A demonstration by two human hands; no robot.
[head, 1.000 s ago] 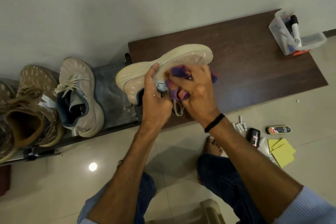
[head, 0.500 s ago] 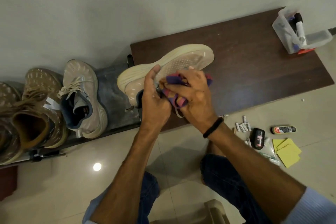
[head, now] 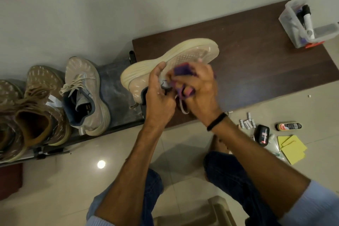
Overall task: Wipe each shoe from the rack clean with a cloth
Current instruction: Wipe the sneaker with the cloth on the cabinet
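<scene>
A cream sneaker (head: 185, 57) is held on its side above the dark wooden board (head: 256, 57), sole edge facing up and away. My left hand (head: 158, 99) grips it around the heel and collar. My right hand (head: 198, 90) holds a bunched purple and pink cloth (head: 181, 71) pressed against the shoe's side near the laces. A loop of lace hangs below my hands. Its matching sneaker (head: 86, 95) stands on the low rack (head: 117, 95) to the left, beside two brown sneakers (head: 38, 108).
A clear plastic box (head: 304, 27) with markers sits at the board's far right corner. On the tiled floor to the right lie yellow sticky notes (head: 291, 148), a black polish bottle (head: 263, 135), a small tube (head: 289, 126) and several white bits. My knees and a beige stool (head: 216, 213) are below.
My right hand has rubbed the cloth along the shoe's side, shifting a little toward the toe and back. The left hand keeps the same hold on the heel.
</scene>
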